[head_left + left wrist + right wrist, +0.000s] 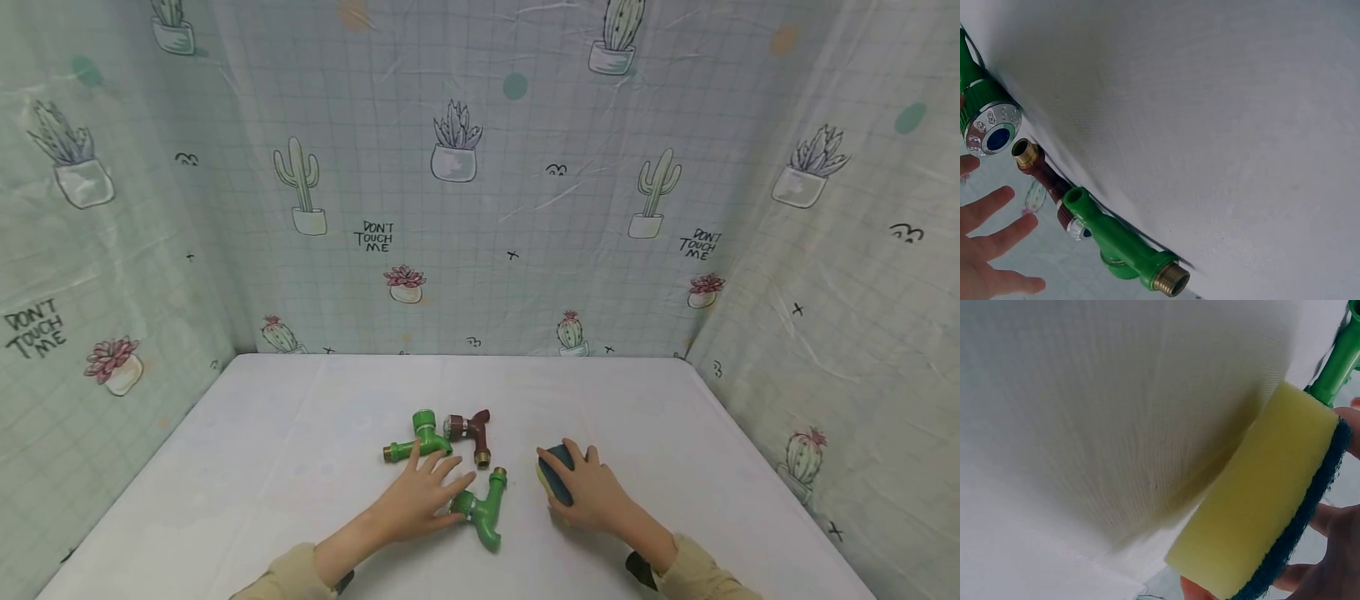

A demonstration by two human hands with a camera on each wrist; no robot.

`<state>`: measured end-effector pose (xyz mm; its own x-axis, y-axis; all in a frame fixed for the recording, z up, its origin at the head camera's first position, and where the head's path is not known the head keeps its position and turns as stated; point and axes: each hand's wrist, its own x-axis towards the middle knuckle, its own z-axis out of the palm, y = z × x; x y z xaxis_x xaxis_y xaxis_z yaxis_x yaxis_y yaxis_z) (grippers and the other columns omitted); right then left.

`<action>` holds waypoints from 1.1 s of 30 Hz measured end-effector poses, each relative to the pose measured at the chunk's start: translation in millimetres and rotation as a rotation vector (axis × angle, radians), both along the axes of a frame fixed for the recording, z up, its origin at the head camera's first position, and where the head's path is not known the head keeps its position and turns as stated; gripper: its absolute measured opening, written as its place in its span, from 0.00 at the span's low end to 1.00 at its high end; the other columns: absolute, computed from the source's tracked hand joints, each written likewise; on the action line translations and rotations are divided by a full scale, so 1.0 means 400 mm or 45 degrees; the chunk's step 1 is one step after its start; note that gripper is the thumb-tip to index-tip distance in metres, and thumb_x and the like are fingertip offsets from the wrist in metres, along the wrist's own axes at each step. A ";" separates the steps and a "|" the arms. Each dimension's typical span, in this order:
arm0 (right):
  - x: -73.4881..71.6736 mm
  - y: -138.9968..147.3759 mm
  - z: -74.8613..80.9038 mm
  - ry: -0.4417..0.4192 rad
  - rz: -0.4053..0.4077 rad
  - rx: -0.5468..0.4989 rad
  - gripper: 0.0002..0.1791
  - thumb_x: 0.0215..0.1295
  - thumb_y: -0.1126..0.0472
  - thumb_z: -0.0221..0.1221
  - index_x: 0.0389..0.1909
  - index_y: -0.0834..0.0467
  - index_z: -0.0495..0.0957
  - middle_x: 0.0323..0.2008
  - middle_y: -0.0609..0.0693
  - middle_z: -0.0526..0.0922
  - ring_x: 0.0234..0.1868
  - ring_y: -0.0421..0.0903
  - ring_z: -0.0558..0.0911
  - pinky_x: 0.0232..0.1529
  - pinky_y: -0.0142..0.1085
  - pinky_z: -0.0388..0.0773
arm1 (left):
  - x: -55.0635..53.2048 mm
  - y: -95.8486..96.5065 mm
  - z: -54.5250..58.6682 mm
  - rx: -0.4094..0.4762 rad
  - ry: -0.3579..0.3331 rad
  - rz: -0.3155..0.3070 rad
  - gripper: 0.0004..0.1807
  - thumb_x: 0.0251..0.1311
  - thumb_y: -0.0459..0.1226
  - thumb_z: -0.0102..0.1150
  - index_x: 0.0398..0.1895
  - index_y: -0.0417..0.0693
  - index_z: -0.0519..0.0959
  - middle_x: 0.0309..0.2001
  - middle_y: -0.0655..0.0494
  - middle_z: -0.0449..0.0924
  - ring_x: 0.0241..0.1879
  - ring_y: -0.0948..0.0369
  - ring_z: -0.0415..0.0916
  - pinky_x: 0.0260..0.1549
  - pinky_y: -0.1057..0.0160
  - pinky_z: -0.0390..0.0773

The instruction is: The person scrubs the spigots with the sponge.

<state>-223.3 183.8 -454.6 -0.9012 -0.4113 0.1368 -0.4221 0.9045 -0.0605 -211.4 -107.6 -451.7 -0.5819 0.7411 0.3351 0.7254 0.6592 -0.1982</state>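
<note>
My right hand (597, 497) holds a sponge (556, 473) at the table's right-middle, its fingers and thumb round the edges. In the right wrist view the sponge shows a thick yellow foam body (1254, 487) and a dark blue-green scouring layer (1297, 525). My left hand (415, 502) has its fingers spread over the table. Its thumb side is beside the knob of the nearer green tap (489, 515); whether they touch I cannot tell. Beyond the fingertips lie another green tap (425, 439) with a brass threaded end and a brown tap (475, 432).
The white table (315, 433) carries the taps close together left of the sponge. Behind and at both sides hangs a curtain (510, 208) printed with cacti and lettering. Dark bands (641, 570) show at the wrists, near beige sleeves.
</note>
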 end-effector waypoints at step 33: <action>0.053 0.036 0.036 0.240 0.118 -0.096 0.37 0.45 0.56 0.62 0.60 0.40 0.63 0.63 0.63 0.58 0.50 0.55 0.64 0.42 0.47 0.69 | -0.011 0.035 -0.022 -0.100 0.045 -0.073 0.21 0.49 0.56 0.57 0.41 0.57 0.71 0.34 0.60 0.71 0.36 0.64 0.68 0.52 0.38 0.66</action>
<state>-202.2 198.2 -440.3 -0.8158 -0.4732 0.3324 -0.5131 0.8575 -0.0386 -215.8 -93.6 -460.6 -0.5268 0.7974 0.2945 0.7528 0.5985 -0.2739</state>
